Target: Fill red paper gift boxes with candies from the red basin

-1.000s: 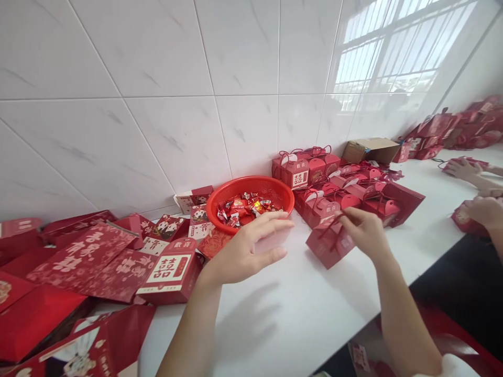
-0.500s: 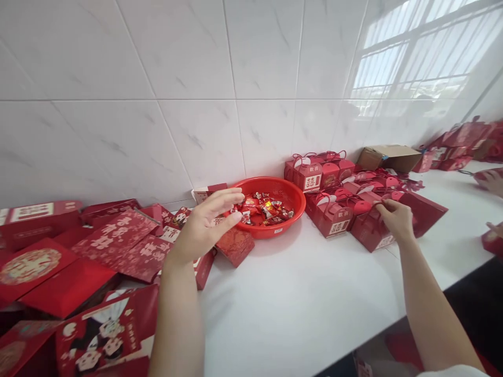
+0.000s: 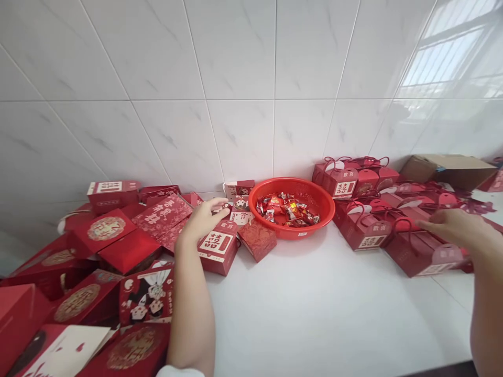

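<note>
My left hand [image 3: 206,221] is open, thumb and fingers apart. It hovers above a red gift box [image 3: 218,248] with a white label and double-happiness character. Beside that box lies a patterned dark-red box [image 3: 257,240], touching the red plastic basket [image 3: 332,212] that holds wrapped candies [image 3: 288,209]. On the right, my right hand [image 3: 461,226] reaches over a red handled gift box [image 3: 420,252]. Its fingers are stretched out near the cord handle, with nothing visible between them; whether the fingertips touch the box is unclear.
Red boxes and flat packets pile up on the left, including a bright red box [image 3: 128,250] and one with a cartoon couple [image 3: 146,294]. More handled boxes [image 3: 348,180] line the tiled wall [image 3: 241,136]. Behind them stands a brown carton [image 3: 458,170]. All sit on a white tabletop [image 3: 314,314].
My view has swung left, so everything appears shifted rightward. My right hand's fingers, earlier pinched at the handled box's top, are now loosened. My left hand stays open, now above the labelled box.
</note>
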`<state>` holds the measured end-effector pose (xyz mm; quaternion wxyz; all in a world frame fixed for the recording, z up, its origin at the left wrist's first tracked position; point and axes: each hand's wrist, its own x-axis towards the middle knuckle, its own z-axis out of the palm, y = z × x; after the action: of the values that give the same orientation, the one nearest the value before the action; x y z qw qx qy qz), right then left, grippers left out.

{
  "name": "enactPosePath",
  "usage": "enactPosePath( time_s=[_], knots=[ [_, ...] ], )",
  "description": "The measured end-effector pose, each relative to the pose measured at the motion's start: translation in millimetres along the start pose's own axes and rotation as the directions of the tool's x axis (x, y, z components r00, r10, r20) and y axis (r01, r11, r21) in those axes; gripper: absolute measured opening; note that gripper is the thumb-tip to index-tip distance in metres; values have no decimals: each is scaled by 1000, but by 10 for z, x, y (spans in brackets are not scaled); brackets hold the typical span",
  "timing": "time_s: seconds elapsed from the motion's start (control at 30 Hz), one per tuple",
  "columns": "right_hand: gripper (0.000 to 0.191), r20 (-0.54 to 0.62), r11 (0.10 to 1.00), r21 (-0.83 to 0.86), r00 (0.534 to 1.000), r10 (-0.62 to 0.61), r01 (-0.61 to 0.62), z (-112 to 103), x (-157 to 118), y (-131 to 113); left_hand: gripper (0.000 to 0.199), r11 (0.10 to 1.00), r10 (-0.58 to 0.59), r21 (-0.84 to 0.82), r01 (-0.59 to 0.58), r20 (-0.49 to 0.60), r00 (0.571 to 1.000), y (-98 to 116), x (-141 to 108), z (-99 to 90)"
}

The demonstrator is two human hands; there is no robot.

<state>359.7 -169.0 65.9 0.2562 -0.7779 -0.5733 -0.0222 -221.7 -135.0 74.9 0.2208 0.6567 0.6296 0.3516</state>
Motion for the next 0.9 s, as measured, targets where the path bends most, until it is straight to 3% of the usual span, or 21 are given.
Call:
enactPosePath(
  time_s=[0.03, 0.07, 0.13, 0.2, 0.27, 0.33, 0.43, 0.53, 0.6, 0.73, 0.9],
  knots=[
    [39, 41, 988, -106, 993, 113, -108, -65, -33, -181, 44, 1000, -19, -1, 19, 36, 999, -32, 29, 31],
    [33, 60, 986, -125, 991, 116, -108, -116, -78, -389, 44, 999, -44, 5, 44, 66, 997, -62, 57, 65],
    [31, 79, 999, -38, 997, -17, 20, -152, -194, -837, 43, 993, -113, 57, 107, 106, 988, -117, 104, 133],
    [31, 126, 967, 118, 963, -240, 225, -88, -322, -1260, 37, 980, -173, 121, 159, 124, 977, -166, 136, 191],
    [31, 192, 895, 270, 891, -412, 356, 53, -446, -1622, 27, 973, -198, 145, 179, 136, 971, -209, 154, 232],
    [32, 263, 802, 407, 785, -562, 438, 223, -560, -1922, 23, 975, -194, 134, 175, 144, 970, -235, 160, 251],
    [28, 308, 681, 572, 650, -694, 457, 447, -698, -2273, 31, 983, -162, 113, 147, 137, 977, -205, 132, 208],
    [25, 279, 583, 687, 583, -763, 434, 593, -788, -2514, 32, 999, -49, 25, 47, 52, 997, -46, 15, 55],
    [27, 233, 519, 755, 577, -783, 400, 653, -829, -2621, 26, 992, 59, -103, -65, -60, 996, 120, -124, -83],
    [35, 147, 425, 850, 635, -758, 311, 694, -913, -2755, 16, 934, 142, -288, -212, -246, 959, 433, -434, -292],
    [42, 101, 330, 916, 666, -739, 229, 561, -1016, -2796, 18, 721, 416, -468, -511, -297, 860, 642, -561, -205]
  ],
)
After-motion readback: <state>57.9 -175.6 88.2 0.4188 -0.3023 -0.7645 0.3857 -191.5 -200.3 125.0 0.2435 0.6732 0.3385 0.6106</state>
